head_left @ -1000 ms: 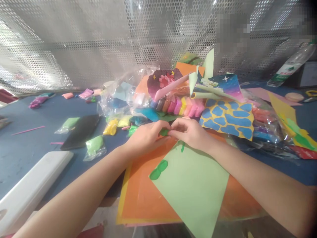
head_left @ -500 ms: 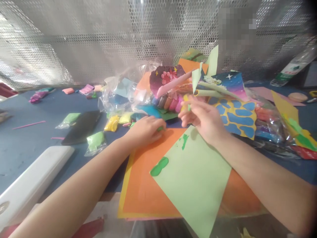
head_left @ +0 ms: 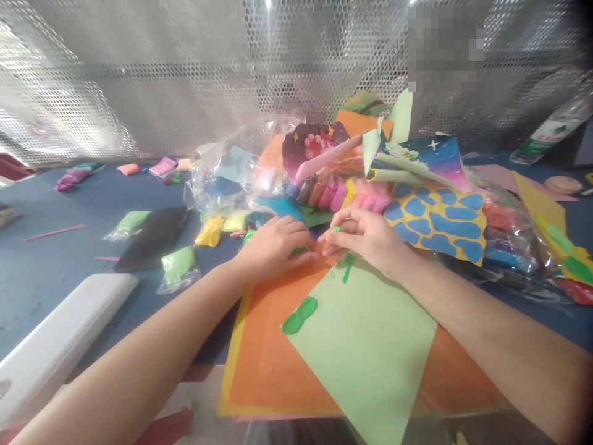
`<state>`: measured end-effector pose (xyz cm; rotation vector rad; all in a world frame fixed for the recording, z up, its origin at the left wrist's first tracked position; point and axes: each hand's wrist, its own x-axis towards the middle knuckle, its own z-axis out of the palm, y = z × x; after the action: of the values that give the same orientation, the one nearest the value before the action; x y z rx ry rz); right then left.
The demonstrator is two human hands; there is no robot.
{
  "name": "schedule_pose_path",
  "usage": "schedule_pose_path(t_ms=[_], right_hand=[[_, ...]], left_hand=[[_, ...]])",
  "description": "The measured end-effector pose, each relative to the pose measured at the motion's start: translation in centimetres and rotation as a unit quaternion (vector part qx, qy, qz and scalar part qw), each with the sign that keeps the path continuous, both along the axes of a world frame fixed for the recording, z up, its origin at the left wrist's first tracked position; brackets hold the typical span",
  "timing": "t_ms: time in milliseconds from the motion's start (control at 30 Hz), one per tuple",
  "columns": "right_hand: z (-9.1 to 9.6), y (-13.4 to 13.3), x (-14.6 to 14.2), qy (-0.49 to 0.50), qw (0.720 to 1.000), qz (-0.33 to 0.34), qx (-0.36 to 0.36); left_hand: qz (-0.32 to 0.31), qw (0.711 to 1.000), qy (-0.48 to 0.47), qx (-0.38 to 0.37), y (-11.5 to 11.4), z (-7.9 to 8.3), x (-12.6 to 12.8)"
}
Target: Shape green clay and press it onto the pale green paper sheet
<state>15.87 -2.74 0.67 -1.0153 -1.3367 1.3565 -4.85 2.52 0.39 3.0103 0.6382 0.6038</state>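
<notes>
Green clay bit [head_left: 336,229], mid-frame: likely soft, best edge-held; my right hand [head_left: 365,238] pinched it, left hand [head_left: 278,247] gripped another lump [head_left: 299,251].

"What's at the near edge of the table [head_left: 106,201]?"
"A card [head_left: 273,358], with a sheet [head_left: 365,346] on it (clay [head_left: 306,308] on the sheet's left corner)."
"And beyond?"
"A bottle [head_left: 549,135] at the far edge, toward the right; a panel [head_left: 185,80] behind."

grey perforated screen [head_left: 185,93] behind | blue tabletop [head_left: 46,266] below | bright light [head_left: 28,117] far left
</notes>
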Motion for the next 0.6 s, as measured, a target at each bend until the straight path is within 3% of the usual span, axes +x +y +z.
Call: schedule_pose_path(t_ms=[200, 367, 467, 600], right_hand=[[0.07, -0.25, 0.16, 0.004, 0.999, 0.051, -0.005], [0.20, -0.26, 0.26, -0.049, 0.997, 0.026, 0.052], [0.05, -0.24, 0.25, -0.069, 0.994, 0.010, 0.085], [0.10, -0.42, 0.27, -0.078, 0.994, 0.028, 0.071]], left_hand=[[-0.046, 0.997, 0.023, -0.053, -0.37, -0.13, 0.24], [-0.073, 0.985, 0.053, -0.144, -0.87, -0.26, 0.51], [-0.090, 0.984, 0.060, -0.142, -0.93, -0.46, 0.52], [-0.112, 0.985, 0.055, -0.120, -0.84, -0.63, 0.59]])
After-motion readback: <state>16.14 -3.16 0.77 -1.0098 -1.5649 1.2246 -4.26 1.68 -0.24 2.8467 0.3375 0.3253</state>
